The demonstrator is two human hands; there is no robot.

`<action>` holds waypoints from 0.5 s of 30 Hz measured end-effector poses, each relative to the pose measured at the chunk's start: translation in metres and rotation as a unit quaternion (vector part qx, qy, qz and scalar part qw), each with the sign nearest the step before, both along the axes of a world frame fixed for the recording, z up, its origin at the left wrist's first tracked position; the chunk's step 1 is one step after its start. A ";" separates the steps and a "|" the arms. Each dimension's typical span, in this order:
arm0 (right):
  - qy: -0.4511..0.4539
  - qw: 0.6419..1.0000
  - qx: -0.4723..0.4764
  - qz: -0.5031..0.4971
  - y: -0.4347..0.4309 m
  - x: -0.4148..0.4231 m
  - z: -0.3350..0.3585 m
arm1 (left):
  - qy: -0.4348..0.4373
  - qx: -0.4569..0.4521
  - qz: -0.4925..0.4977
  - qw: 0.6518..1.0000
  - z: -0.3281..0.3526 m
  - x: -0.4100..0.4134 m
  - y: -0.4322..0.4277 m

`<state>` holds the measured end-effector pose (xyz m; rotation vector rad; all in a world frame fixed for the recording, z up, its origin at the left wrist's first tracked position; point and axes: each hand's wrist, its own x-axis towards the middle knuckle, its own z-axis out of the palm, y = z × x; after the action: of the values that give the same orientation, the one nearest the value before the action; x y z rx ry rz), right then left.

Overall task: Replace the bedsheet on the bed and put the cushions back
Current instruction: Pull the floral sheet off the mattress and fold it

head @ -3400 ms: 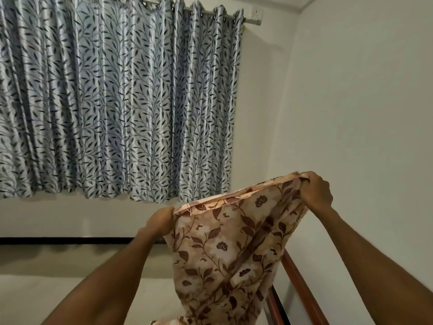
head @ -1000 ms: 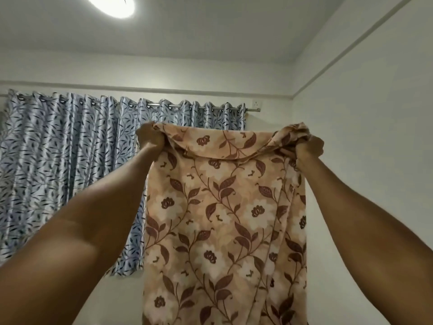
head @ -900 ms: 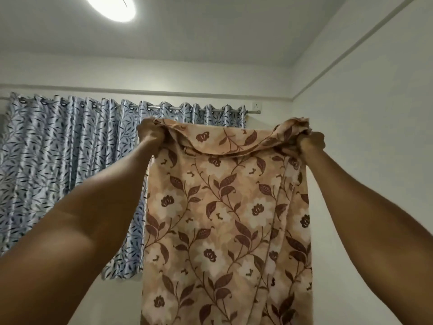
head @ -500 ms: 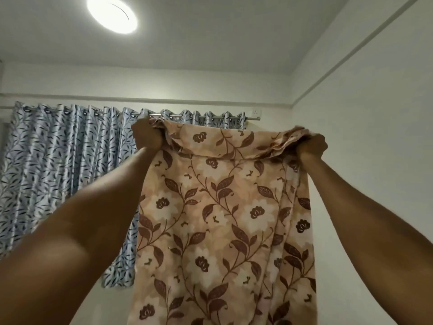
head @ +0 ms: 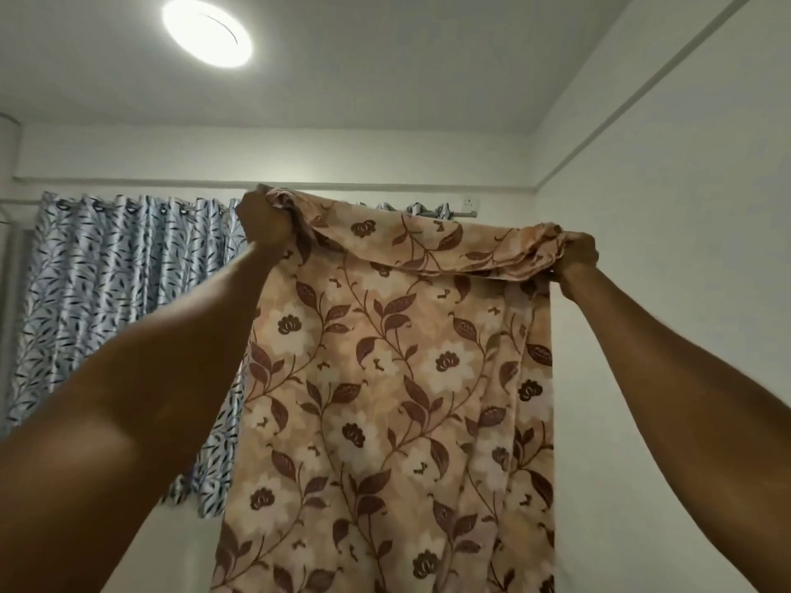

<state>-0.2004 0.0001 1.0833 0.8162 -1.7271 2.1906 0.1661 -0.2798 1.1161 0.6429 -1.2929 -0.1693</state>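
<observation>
Both hands are raised high and clamped on the top edge of the bedsheet point(head: 385, 378). The left hand point(head: 263, 226), at about 10 o'clock in the view, is a tight fist, its fingers curled round a bunched corner of the cloth. The right hand point(head: 575, 254), at about 2 o'clock and slightly lower, has its fingers wrapped over a thick gathered wad of the same edge. Between the two fists the edge sags in a shallow, folded-over curve.

From that edge the bedsheet hangs straight down through the middle of the view and leaves the frame at 6 o'clock. It is peach-coloured, printed with pale flowers, brown leaves and trailing stems; no lettering or label shows on it.

Behind the left forearm, toward 9 o'clock, a blue-grey leaf-patterned curtain point(head: 120, 284) hangs from a curtain rod point(head: 464, 214), whose end shows just above the sheet's edge. Just above the rod's end sits a white wall socket point(head: 471, 202), too small to read any marking. A plain white wall point(head: 663, 336) fills the 3 o'clock side, and a round ceiling light point(head: 207, 32) glows at 11 o'clock.
</observation>
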 end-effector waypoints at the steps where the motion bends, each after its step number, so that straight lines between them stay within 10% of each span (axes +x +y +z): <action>1: -0.031 0.998 -0.015 0.059 0.003 0.000 0.000 | 0.005 0.012 -0.017 1.000 0.002 0.001 0.006; 8: -0.142 0.946 -0.084 0.279 0.028 0.029 0.003 | -0.072 0.155 -0.017 0.985 0.017 0.015 0.024; 15: -0.038 0.917 -0.228 0.326 0.020 0.059 0.020 | -0.083 -0.069 -0.105 0.989 0.013 0.017 0.037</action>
<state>-0.1416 0.0198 1.1035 1.3145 -0.9509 2.9103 0.1833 -0.2425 1.1295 0.4081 -1.5196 -0.2009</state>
